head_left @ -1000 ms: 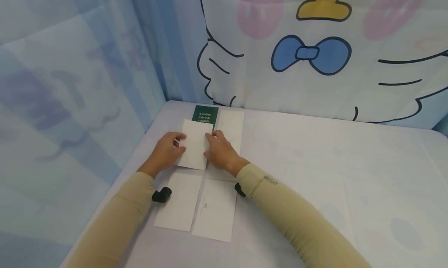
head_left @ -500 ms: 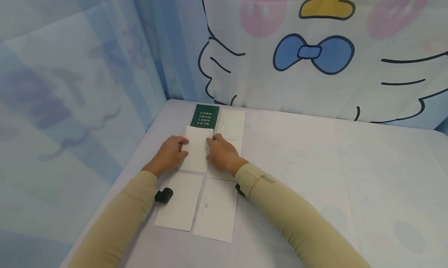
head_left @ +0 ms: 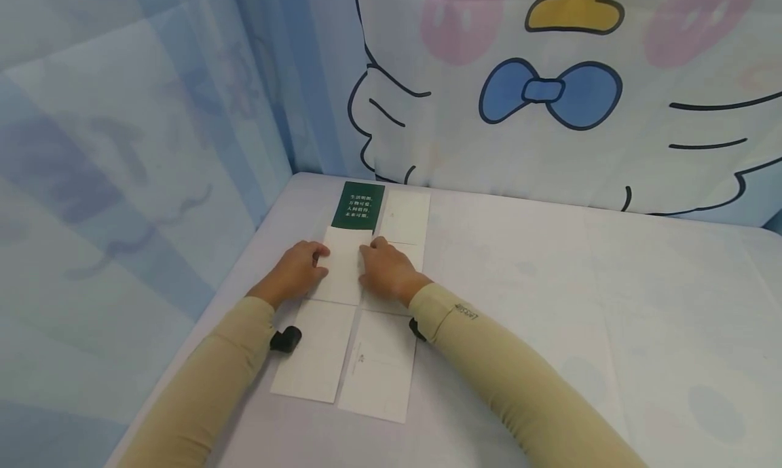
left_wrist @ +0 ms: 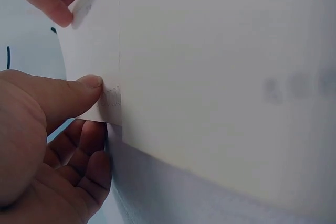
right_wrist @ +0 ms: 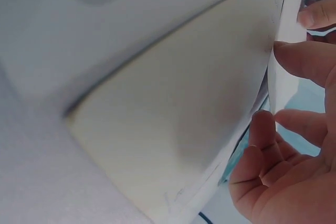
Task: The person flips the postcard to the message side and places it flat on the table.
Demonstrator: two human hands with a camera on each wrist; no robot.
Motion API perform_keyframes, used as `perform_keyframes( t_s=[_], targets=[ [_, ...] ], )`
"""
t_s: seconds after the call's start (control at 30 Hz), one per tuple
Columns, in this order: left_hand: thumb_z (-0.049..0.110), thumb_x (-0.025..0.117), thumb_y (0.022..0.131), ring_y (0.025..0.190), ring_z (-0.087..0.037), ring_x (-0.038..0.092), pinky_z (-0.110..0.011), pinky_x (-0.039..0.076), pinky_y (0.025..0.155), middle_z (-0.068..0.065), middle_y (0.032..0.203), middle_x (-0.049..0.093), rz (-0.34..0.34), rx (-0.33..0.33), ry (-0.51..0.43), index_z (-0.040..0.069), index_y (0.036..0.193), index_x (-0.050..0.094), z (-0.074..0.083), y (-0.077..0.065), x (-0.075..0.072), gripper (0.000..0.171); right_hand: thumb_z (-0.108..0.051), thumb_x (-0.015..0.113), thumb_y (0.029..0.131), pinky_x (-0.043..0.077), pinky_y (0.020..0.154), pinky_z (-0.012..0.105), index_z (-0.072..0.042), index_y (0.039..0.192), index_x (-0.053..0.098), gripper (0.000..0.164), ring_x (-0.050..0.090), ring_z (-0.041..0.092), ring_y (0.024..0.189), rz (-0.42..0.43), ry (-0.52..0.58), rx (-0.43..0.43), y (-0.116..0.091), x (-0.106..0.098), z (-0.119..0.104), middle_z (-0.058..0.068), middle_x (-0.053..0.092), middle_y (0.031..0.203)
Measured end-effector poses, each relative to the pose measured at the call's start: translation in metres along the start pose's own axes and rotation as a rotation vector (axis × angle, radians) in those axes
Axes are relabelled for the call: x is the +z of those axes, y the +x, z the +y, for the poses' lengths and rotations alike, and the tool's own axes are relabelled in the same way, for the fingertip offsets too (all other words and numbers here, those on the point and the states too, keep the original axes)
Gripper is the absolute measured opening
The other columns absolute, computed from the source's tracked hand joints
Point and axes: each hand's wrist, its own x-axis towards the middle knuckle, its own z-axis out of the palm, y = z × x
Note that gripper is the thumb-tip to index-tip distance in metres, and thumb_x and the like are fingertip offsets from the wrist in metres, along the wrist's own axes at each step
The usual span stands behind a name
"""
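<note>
Between my two hands is a white card (head_left: 343, 264), its lower edge almost meeting the card below it. My left hand (head_left: 292, 272) holds its left edge; in the left wrist view the thumb (left_wrist: 79, 95) lies on the card's face. At the right edge, my right hand (head_left: 391, 271) holds it with thumb and fingertips, and in the right wrist view the fingers (right_wrist: 262, 129) are curled. Just beyond its top edge lies a dark green card (head_left: 359, 206) with white writing.
More white cards lie flat: one at the back right (head_left: 406, 215), one partly under my right hand (head_left: 385, 306), one at the front left (head_left: 314, 351), one at the front right (head_left: 377, 366). A printed curtain (head_left: 464, 135) hangs behind the table (head_left: 537, 305).
Both hands have brought the white card slightly toward me and down, straightening it. All the writing on the green card now shows, where the white card covered part of it before.
</note>
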Motion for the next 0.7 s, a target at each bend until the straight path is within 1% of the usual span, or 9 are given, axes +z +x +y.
perform_keyframes(
  t_s=[0.23,0.33,0.4,0.47,0.57,0.63,0.7],
  targets=[
    [0.011,0.064,0.098,0.107,-0.030,0.050,-0.045,0.044,0.102,-0.017,0.119,0.055,-0.038,-0.040,0.012,0.000,0.136,0.055,0.0015,-0.0001,-0.0002,0.041,-0.025,0.065,0.098,0.040,0.109,0.040,-0.007,0.151,0.043,0.061,0.050,0.028,0.127,-0.018,-0.002,-0.010,0.0005,-0.0006,0.0007,0.016,0.044,0.146],
    [0.011,0.064,0.098,0.107,-0.030,0.050,-0.045,0.043,0.102,-0.018,0.120,0.054,-0.047,-0.024,0.031,-0.001,0.136,0.055,0.0010,0.0005,-0.0011,0.041,-0.026,0.065,0.098,0.039,0.110,0.041,-0.010,0.153,0.040,0.063,0.049,0.028,0.128,-0.017,0.002,-0.007,0.0005,-0.0017,0.0011,0.016,0.046,0.145],
    [0.011,0.063,0.098,0.108,-0.031,0.050,-0.046,0.043,0.101,-0.019,0.121,0.054,-0.051,-0.005,0.044,-0.002,0.135,0.055,-0.0005,0.0011,-0.0017,0.040,-0.027,0.065,0.098,0.039,0.110,0.042,-0.011,0.154,0.040,0.064,0.048,0.028,0.129,-0.011,-0.015,-0.008,0.0007,-0.0025,0.0012,0.015,0.045,0.145],
    [0.011,0.063,0.098,0.115,-0.033,0.049,-0.047,0.040,0.105,-0.022,0.127,0.051,-0.049,0.018,0.054,-0.003,0.134,0.056,-0.0021,0.0014,-0.0020,0.039,-0.027,0.066,0.097,0.038,0.110,0.043,-0.012,0.153,0.041,0.063,0.047,0.029,0.129,-0.006,-0.039,-0.017,0.0010,-0.0032,0.0010,0.014,0.045,0.147],
    [0.010,0.063,0.098,0.127,-0.037,0.045,-0.049,0.035,0.111,-0.025,0.138,0.047,-0.045,0.037,0.059,-0.004,0.134,0.055,-0.0041,0.0012,-0.0021,0.039,-0.027,0.065,0.098,0.038,0.110,0.045,-0.013,0.151,0.046,0.058,0.046,0.030,0.130,-0.009,-0.068,-0.038,0.0016,-0.0032,0.0008,0.010,0.046,0.149],
    [0.010,0.063,0.098,0.134,-0.038,0.041,-0.050,0.031,0.114,-0.026,0.143,0.044,-0.041,0.037,0.060,-0.004,0.134,0.055,-0.0046,0.0005,-0.0020,0.040,-0.027,0.065,0.098,0.038,0.110,0.046,-0.014,0.149,0.048,0.055,0.046,0.030,0.130,-0.021,-0.071,-0.045,0.0018,-0.0033,0.0008,0.007,0.048,0.149],
    [0.011,0.063,0.098,0.135,-0.038,0.040,-0.050,0.030,0.114,-0.024,0.146,0.043,-0.044,0.025,0.060,-0.003,0.135,0.054,-0.0043,-0.0004,-0.0023,0.040,-0.028,0.064,0.098,0.037,0.109,0.047,-0.016,0.149,0.049,0.054,0.047,0.030,0.128,-0.033,-0.074,-0.043,0.0021,-0.0032,0.0011,0.005,0.051,0.147]
  ],
)
